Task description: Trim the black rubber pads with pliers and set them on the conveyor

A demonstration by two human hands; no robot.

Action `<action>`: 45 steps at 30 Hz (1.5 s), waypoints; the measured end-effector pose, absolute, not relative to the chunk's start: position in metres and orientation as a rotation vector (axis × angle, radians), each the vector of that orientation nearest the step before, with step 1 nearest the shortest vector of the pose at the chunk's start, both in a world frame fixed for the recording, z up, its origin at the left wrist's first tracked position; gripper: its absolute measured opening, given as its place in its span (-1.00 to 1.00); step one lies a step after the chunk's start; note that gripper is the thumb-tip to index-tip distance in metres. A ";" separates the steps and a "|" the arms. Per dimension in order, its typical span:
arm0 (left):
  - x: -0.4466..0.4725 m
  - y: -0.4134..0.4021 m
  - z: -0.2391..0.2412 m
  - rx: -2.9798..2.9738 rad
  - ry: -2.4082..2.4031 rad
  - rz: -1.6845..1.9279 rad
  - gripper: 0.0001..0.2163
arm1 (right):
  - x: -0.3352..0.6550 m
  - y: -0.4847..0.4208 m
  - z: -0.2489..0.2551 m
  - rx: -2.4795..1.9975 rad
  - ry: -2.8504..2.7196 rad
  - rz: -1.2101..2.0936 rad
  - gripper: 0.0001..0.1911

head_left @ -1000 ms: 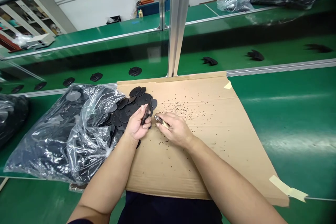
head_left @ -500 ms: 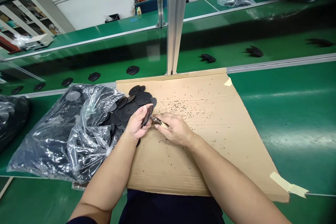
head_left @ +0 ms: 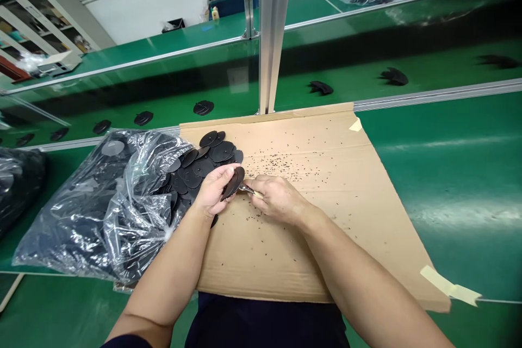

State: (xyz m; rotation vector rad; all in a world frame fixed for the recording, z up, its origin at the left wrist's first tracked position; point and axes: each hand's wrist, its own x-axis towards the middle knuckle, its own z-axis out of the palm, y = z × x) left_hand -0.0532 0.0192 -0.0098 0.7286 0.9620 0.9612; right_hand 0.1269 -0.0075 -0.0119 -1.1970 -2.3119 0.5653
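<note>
My left hand (head_left: pixel 214 190) grips a black round disc (head_left: pixel 234 182), tilted up on edge with its face toward the right; one or more discs may be stacked in that grip. In my right hand (head_left: pixel 277 196) is a pair of small cutting pliers (head_left: pixel 249 190) with pale handles, my fingers closed round them. The pliers' jaws are at the disc's right edge. Whether the jaws touch the disc cannot be made out. Just behind my left hand lies a pile of black discs (head_left: pixel 202 168), spilling from a clear plastic bag (head_left: pixel 85 212).
Cardboard (head_left: pixel 265 261) covers the bench, strewn with tiny black bits (head_left: pixel 281 166) and taped at its right corners. Beyond it, a green conveyor belt (head_left: pixel 171 103) carries spaced black discs. A metal post (head_left: pixel 272 38) rises behind the cardboard. Another filled bag (head_left: pixel 20 185) sits far left.
The disc in my left hand has turned to show more of its face and shifted slightly right. My right hand and the pliers have moved slightly right.
</note>
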 end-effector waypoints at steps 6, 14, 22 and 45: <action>-0.050 0.020 -0.007 0.678 0.937 1.000 -0.46 | 0.122 -0.009 -0.014 -1.122 -2.034 0.893 -0.76; -0.058 0.031 -0.009 0.424 0.812 1.399 -0.57 | 0.131 -0.002 -0.013 -0.996 -0.873 1.636 -0.55; -0.062 0.036 -0.012 0.383 0.736 1.514 -0.60 | 0.098 0.042 -0.009 -1.627 -1.960 0.616 -0.75; -0.053 0.032 -0.023 0.536 0.789 1.362 -0.60 | 0.120 0.022 -0.008 -1.180 -0.861 1.517 -0.60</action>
